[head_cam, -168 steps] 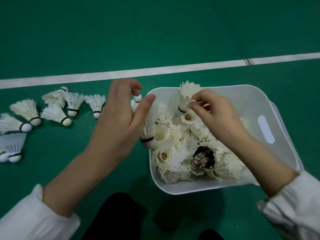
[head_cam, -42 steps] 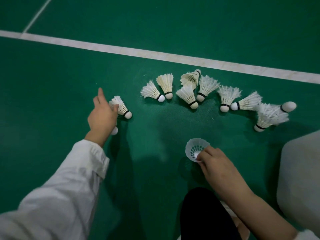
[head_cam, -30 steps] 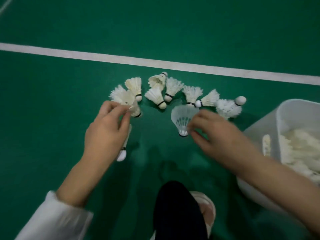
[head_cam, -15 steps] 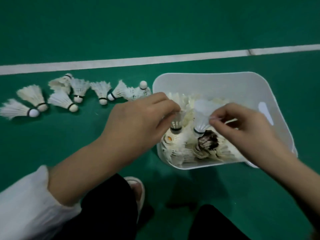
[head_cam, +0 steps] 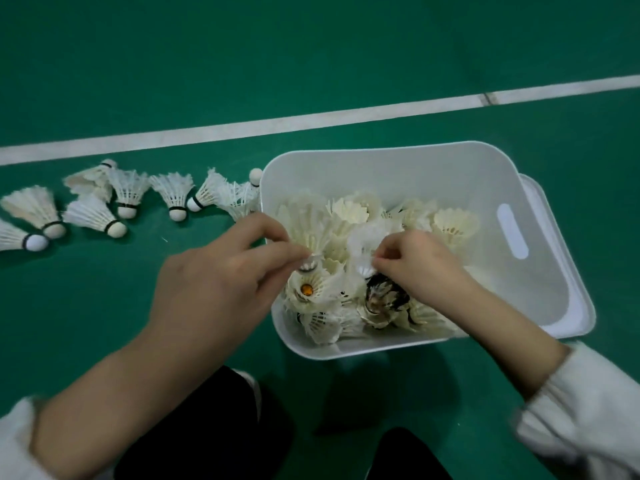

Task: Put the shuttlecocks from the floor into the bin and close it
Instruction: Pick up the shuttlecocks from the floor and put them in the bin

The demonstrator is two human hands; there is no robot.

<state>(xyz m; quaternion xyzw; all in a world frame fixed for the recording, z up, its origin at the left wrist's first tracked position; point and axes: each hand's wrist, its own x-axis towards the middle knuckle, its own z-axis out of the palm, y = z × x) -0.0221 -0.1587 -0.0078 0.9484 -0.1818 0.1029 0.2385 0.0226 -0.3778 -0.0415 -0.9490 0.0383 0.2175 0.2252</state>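
An open white bin (head_cam: 408, 157) on the green floor holds a heap of white shuttlecocks, one dark one among them. My left hand (head_cam: 221, 282) reaches over the bin's left wall and pinches a feather shuttlecock (head_cam: 310, 233) by its lower end. My right hand (head_cam: 415, 263) is inside the bin, pinching a translucent plastic shuttlecock (head_cam: 363, 249) just above the heap. Several more shuttlecocks (head_cam: 124, 192) lie in a row on the floor left of the bin.
The bin's white lid (head_cam: 568, 258) lies under the bin, showing along its right side. A white court line (head_cam: 311, 121) crosses the floor behind. My dark trouser legs (head_cam: 207, 427) are at the bottom edge.
Both hands carried a shuttlecock each from the floor row to the bin. Since half a second ago they have sunk lower over the heap.
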